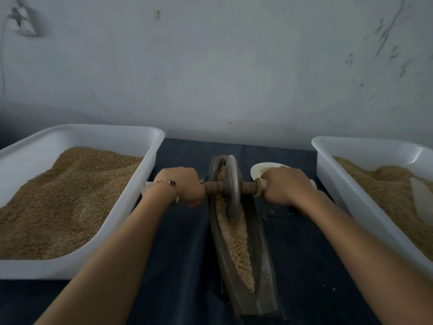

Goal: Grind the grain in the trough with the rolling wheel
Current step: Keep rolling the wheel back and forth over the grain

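A long dark metal trough point(262, 261) runs away from me down the middle of the table. Tan grain point(236, 240) lies along its groove. A grey metal wheel point(232, 188) stands on edge in the far part of the trough, on the grain. A wooden axle point(212, 187) passes through the wheel. My left hand point(185, 186) grips the axle's left handle. On the other side my right hand point(285, 185) grips the right handle. Both arms are stretched forward.
A white tub point(131, 216) full of tan grain stands at the left. Another white tub point(346, 195) with grain stands at the right. A small white dish point(260, 170) lies behind my right hand. Dark blue cloth point(182, 254) covers the table. A pale wall rises behind.
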